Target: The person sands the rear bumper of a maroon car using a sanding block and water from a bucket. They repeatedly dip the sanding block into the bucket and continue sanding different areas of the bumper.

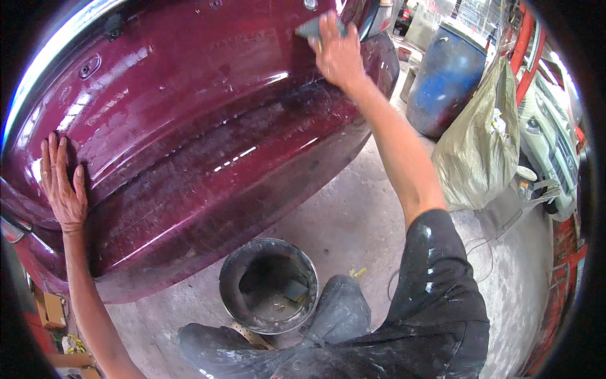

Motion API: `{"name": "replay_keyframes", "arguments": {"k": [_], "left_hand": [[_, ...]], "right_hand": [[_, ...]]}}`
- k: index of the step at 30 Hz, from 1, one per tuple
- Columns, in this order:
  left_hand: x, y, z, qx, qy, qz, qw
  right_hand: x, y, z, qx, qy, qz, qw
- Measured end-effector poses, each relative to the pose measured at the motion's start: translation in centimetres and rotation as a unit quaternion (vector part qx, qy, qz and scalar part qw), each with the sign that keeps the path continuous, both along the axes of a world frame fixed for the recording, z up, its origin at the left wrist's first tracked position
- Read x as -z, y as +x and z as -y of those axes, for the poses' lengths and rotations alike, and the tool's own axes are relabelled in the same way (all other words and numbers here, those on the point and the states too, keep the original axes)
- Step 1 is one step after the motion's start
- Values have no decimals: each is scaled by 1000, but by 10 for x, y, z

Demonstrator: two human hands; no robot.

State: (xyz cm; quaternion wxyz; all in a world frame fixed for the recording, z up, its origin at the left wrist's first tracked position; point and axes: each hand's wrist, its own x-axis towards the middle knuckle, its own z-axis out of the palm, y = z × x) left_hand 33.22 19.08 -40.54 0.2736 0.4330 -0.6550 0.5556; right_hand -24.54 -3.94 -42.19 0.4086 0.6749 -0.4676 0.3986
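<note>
A wet, dark red car rear [189, 82] fills the upper left, its trunk lid above the bumper [221, 170]. My left hand [63, 183] lies on the left part of the lid, fingers stretched out and holding nothing. At the upper right of the lid, my right hand [338, 54] presses a grey-green piece of sandpaper [309, 29] against the paint. The fingers cover part of the sheet. Below the bumper stands a dark bucket [228, 297] with murky liquid and a similar grey piece [295, 290] inside.
My bent knees [344, 306] flank the bucket on the concrete floor [341, 215]. To the right are a blue drum [445, 82], a full pale sack [476, 158] and a light car front part [549, 139]. Cardboard boxes [52, 309] lie at lower left.
</note>
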Motion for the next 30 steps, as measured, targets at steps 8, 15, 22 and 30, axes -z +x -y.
{"name": "replay_keyframes", "arguments": {"k": [8, 15, 22, 30], "left_hand": [[2, -5, -2, 4, 4, -11, 1000], [1, -4, -4, -19, 3, -5, 1000], [3, -4, -3, -9, 2, -6, 1000], [2, -7, -4, -5, 5, -15, 1000]], "right_hand": [[-71, -7, -14, 141, -86, -38, 986], [-3, -16, -10, 33, -15, -56, 998], [-78, -6, -11, 134, 15, 29, 990], [-84, -17, -6, 122, 17, 23, 992]]}}
